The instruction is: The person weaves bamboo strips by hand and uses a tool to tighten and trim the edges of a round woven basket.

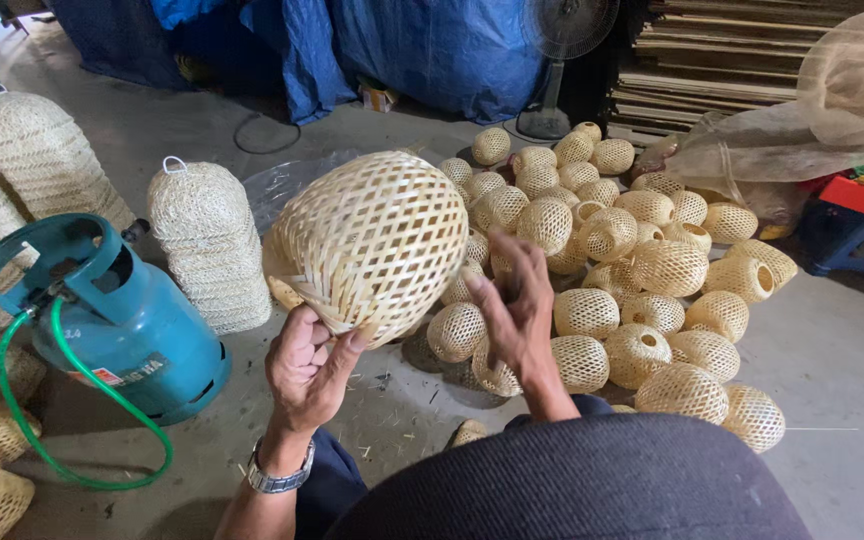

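Bare concrete floor point(832, 350), littered with fine splinters, is seen from above, with a dark-clad knee filling the bottom of the view. Nearest, the left hand point(309, 368), a watch point(279, 478) on its wrist, is curled under a large woven bamboo basket point(372, 240), the thumb and fingertips pinching its lower rim. The basket is held up just above and slightly right of that hand, tilted, its long axis running from lower left to upper right, dome uppermost. The right hand point(520, 305) is raised just right of the basket with fingers loosely spread; whether it touches the weave cannot be told, and the left hand is plainly the one bearing it. A teal gas cylinder point(117, 320) with a green hose point(72, 400) lies at the left, beside stacked woven shades point(210, 245). Beyond the hands a heap of small woven balls point(632, 270) is spread, and farther off a fan point(557, 60) and blue tarpaulin point(432, 50) are seen.
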